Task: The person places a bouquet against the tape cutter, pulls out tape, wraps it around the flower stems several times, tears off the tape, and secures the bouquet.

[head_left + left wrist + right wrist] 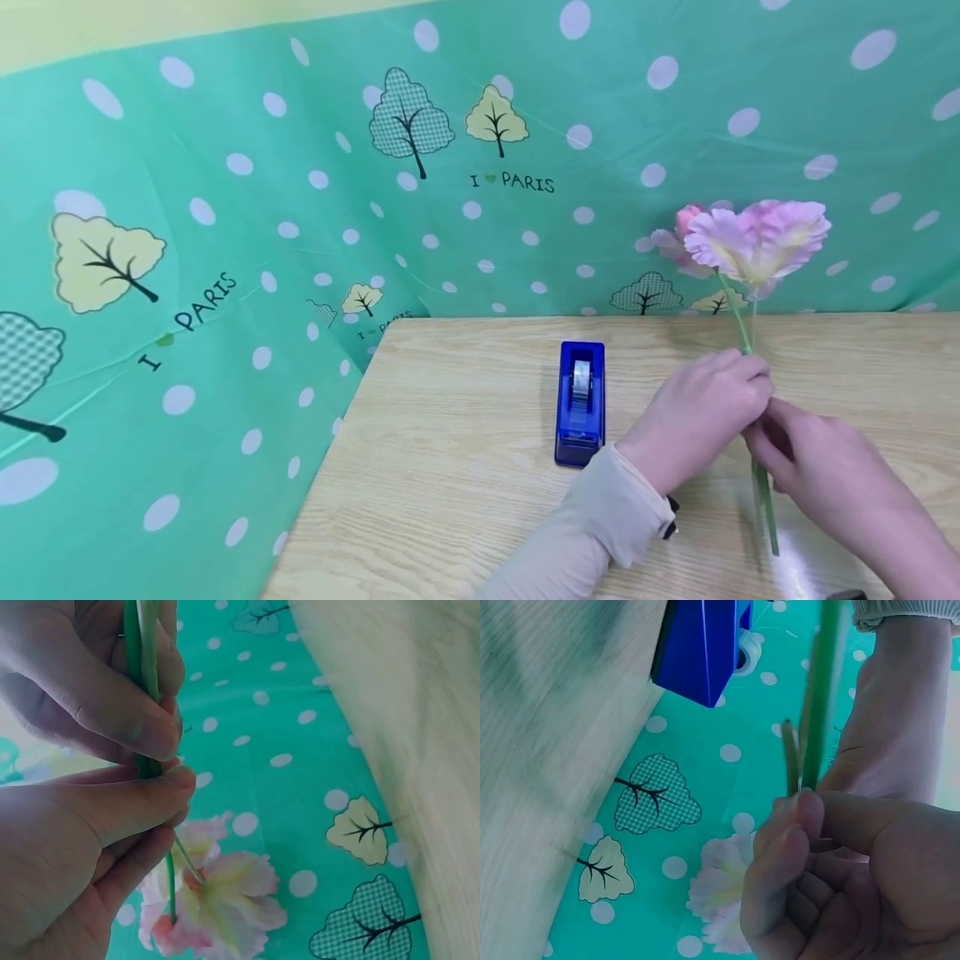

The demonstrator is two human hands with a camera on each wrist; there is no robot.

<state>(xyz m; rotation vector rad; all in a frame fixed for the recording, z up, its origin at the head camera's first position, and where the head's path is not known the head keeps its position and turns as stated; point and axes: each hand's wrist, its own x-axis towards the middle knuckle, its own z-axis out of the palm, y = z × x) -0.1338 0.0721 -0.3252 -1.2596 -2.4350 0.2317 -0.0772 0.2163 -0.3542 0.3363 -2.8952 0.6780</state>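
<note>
Pink and lilac artificial flowers point(757, 242) stand upright on green stems point(763, 500) at the right of the head view. My left hand point(701, 408) grips the stems just below the blooms; in the left wrist view its thumb and fingers point(142, 802) pinch them. Directly beneath it, my right hand point(825, 458) pinches the same stems, the two hands touching. The lower stem ends stick out below the right hand. In the right wrist view, the right hand point(840, 877) has its fingertips closed round the stems point(821, 705), one of them shorter than the others.
A blue tape dispenser point(580, 404) with a roll of clear tape stands on the wooden table point(435, 467), left of the hands. Behind the table hangs a green dotted cloth point(300, 208). Part of a dark object point(847, 595) shows at the bottom edge.
</note>
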